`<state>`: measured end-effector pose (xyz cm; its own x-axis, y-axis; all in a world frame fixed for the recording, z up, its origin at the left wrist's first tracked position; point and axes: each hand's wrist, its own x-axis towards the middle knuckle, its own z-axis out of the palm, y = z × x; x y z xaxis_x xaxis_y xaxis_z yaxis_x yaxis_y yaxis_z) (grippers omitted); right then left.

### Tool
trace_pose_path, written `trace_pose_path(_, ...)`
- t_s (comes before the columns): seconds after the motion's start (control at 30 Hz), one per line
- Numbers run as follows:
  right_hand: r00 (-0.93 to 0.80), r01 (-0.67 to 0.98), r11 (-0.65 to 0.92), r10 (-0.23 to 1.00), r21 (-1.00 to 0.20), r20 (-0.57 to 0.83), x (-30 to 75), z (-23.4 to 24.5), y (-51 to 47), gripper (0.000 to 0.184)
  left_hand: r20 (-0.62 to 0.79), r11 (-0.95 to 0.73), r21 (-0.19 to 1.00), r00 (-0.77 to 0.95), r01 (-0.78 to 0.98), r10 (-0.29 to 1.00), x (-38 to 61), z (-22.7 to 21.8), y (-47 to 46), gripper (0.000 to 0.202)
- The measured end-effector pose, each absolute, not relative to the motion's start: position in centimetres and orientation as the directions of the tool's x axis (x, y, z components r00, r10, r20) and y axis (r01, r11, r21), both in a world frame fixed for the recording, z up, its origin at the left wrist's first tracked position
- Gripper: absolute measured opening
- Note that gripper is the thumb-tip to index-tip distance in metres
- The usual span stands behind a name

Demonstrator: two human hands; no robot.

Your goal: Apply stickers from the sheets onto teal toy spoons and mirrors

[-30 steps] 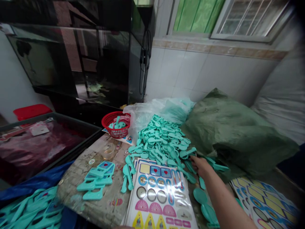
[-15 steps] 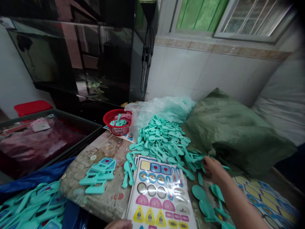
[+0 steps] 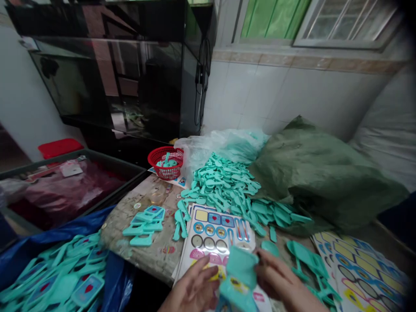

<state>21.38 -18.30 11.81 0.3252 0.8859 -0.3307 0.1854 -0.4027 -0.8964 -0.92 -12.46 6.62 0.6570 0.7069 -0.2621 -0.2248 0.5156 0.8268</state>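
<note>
My left hand (image 3: 193, 288) and my right hand (image 3: 276, 277) hold a turquoise plastic mirror-shaped piece (image 3: 242, 266) between them, low in the view. Its lower part is partly hidden by my fingers. Just beyond lie a printed sticker sheet (image 3: 214, 232), with hearts and circles, and a heap of loose turquoise plastic pieces (image 3: 227, 190). Several turquoise handled pieces (image 3: 308, 260) lie to the right of my right hand. A small group of turquoise pieces with heart labels (image 3: 143, 227) rests on the worn table (image 3: 156, 247), left of the sheet.
A red plastic basket (image 3: 165, 164) holds turquoise pieces behind the heap. A green sack (image 3: 325, 182) and a plastic bag (image 3: 221, 145) lie at the back. More sticker sheets (image 3: 364, 273) lie right; a blue sheet (image 3: 115, 273) with pieces lies lower left, beside a dark tray (image 3: 71, 182).
My right hand has moved from the heap's edge to the bottom centre. My left hand has risen into view, and both now hold a turquoise piece over the sticker sheet.
</note>
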Motion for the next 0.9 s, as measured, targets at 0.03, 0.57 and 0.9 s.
trace_pose_path(0.03, 0.265, 0.202, -0.406, 0.899, -0.891, -0.349, 19.6, 11.6, -18.2, 0.027, -0.241, 0.538, 0.814, 0.715, -0.219, 0.656, -0.6, 6.7, -12.4, 0.064)
trace_pose_path(0.57, 0.286, 0.667, -0.139, 0.955, -0.732, 0.078, 19.9, 7.3, -9.2, 0.029, -0.422, 0.599, 0.761, 0.511, -0.248, 0.749, -2.0, 6.8, -10.3, 0.033)
trace_pose_path(0.9, 0.45, 0.796, -0.348, 0.888, -0.494, 0.099, 20.9, 5.7, -6.1, 0.012, -0.474, 0.66, 0.699, 0.514, -0.275, 0.715, -0.6, 6.0, -8.9, 0.042)
